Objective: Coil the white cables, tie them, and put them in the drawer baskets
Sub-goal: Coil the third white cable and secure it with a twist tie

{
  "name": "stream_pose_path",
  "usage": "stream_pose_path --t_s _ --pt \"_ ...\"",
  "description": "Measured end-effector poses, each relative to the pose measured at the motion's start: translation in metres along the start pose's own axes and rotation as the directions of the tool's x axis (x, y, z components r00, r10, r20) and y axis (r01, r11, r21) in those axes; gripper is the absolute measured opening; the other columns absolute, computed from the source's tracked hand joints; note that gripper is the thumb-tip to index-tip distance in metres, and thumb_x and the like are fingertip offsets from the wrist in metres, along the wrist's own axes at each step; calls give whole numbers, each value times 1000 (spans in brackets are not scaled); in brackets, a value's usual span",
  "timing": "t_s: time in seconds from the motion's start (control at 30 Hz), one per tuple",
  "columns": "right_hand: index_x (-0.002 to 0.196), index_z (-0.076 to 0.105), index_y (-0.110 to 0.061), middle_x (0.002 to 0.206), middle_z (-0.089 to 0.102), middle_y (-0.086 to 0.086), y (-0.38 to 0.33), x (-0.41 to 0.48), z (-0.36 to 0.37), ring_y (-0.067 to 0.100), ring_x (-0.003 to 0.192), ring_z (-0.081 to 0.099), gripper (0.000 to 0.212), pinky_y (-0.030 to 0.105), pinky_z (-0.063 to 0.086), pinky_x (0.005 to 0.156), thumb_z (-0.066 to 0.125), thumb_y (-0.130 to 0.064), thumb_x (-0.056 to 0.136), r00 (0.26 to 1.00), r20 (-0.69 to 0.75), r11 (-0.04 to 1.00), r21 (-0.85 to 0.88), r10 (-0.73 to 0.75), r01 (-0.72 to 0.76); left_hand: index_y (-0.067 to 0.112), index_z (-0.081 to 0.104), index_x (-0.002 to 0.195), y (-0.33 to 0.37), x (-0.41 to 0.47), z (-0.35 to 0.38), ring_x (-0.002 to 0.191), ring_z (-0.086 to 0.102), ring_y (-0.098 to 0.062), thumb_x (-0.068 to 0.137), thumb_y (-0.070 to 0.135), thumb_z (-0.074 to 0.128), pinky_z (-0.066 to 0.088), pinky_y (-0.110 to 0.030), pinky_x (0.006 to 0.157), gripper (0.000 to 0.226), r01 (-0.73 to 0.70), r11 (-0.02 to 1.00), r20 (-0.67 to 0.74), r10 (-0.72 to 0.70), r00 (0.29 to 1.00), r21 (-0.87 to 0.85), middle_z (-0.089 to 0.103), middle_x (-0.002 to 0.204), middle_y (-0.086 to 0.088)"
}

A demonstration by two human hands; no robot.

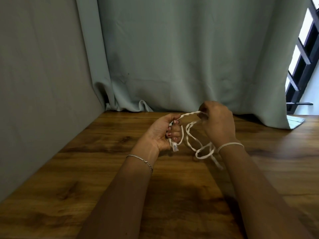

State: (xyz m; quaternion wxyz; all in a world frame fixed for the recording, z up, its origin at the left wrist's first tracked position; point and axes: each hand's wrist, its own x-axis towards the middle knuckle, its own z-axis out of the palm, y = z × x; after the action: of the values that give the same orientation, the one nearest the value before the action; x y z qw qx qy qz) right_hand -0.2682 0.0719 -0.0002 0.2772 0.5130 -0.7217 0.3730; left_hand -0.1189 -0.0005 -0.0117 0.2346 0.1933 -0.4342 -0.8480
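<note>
Two bare hands hold one white cable (pixel 189 133) above a wooden table (pixel 86 152) with a dark, glossy grain pattern. All positions below are given relative to the table.

At the table's left edge stands a flat, matte grey wall (pixel 43 75). Along the far edge hangs a grey-green curtain (pixel 172 57) in soft vertical folds, its hem bunched on the table surface.

The left hand (pixel 164 133), over the middle of the table, is turned palm-up with its fingers curled closed around one end of the cable. A clear plastic connector (pixel 174 147), small and blocky, projects from the bottom of the fist and points toward the near edge. A thin metal chain bracelet (pixel 140 161) circles the left wrist.

From the left fist the cable, flat and slightly twisted, runs up and to the right, its long axis roughly parallel to the far edge. The rest hangs in slack loops between the hands, and the tail points toward the near right.

The right hand (pixel 218 121), back facing the camera, pinches the cable between thumb and fingertips. A pale band (pixel 230 145) encircles the right wrist.

Beyond the far right corner, a black-framed window (pixel 303 57) shows bright panes.
</note>
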Motion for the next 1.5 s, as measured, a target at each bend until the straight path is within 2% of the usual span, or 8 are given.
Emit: stream_pose_path --t_s 0.23,0.37,0.67,0.83,1.1,1.23,1.43,1.5 --pt "108 61 -8 106 61 12 0 -4 18 31 95 59 19 36 46 77 49 -7 94 980 192 998 46 -56 48 18 41 59 -4 -1 2 29 23 -4 99 32 41 19 -18 37 42 32 995 71 -38 997 95 29 37 9" --pt "102 58 -19 97 66 3 -4 -14 28 24 89 64 17 35 52 73 61 -17 85 932 353 997 44 -80 69 18 42 61 -6 -4 7 30 24 -4 100 38 38 21 -17 37 45 43 991 174 -65 983 127 29 38 9" --pt "117 45 -14 102 67 12 -24 -20 22 34 95 63 34 37 46 71 60 -17 87 908 373 981 73 -192 177 16 46 54 2 -1 7 28 27 -5 102 35 32 25 -17 34 53 -197 935 211 265 941 -295 29 35 7" --pt "113 43 -16 102 67 11 -37 -24 23 33 93 64 23 43 45 81 49 -25 93 852 496 985 121 -166 121 13 48 57 3 3 2 30 28 -6 103 31 33 28 -17 36 51 -311 798 41 386 922 -517 31 37 6" --pt "75 54 -24 73 53 -10 -35 -21 5 8 69 53 17 14 34 51 67 -15 82 613 775 987 107 -157 117 15 46 67 3 7 -6 38 26 -7 104 34 34 27 -21 50 43 -471 759 -221 416 882 -450 31 45 6" --pt "78 59 -26 77 55 -10 -38 -21 -3 9 71 53 20 21 35 53 75 -14 74 573 798 977 89 -185 191 14 48 70 3 10 -7 42 26 -7 104 34 35 24 -22 55 41 -492 774 -255 422 870 -398 32 48 5" --pt "101 65 -28 97 59 -9 -37 -21 -7 15 106 54 14 39 25 102 63 -28 87 564 802 948 8 -197 320 14 48 78 3 10 -6 55 34 -9 104 28 34 34 -22 62 33 -486 803 -286 403 869 -345 43 59 1" --pt "98 66 -28 98 63 -9 -36 -22 -7 14 105 54 11 40 25 101 60 -25 89 555 808 951 20 -198 310 12 50 81 3 9 -4 59 47 -11 104 26 35 44 -25 66 31 -495 806 -293 412 863 -324 53 63 -2"
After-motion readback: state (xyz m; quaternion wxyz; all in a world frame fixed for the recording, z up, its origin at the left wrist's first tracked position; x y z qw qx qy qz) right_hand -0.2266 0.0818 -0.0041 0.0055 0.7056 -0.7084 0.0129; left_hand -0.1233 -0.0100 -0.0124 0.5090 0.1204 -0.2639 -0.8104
